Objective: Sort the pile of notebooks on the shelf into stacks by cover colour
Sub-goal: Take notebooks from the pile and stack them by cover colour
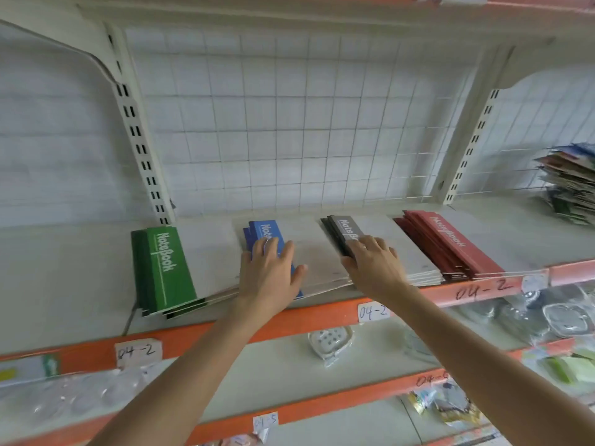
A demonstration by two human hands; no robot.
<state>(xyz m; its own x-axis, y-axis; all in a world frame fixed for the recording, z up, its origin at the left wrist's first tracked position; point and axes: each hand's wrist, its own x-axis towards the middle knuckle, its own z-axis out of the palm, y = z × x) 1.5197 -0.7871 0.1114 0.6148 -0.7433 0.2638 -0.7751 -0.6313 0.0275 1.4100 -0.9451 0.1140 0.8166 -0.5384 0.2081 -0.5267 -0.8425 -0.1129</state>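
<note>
We are judging the sort nearly done. Our left hand point(269, 272) is pressing, fingers spread, on the blue notebook stack point(264, 231); our right hand point(373, 268), fingers flat, on the grey notebook stack point(346, 228) right of it. Next is calling for squaring edges.

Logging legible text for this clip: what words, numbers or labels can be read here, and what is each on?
"NoteBook": green notebook.
"Note", rest under the left hand: blue notebook.
"NoteB", rest under the right hand: grey notebook.
"NoteBook": red notebook.
"04-2": three paper tags on the orange shelf edge.
"04-5": lower tag.
"04-", rest blurred: another tag.
</note>
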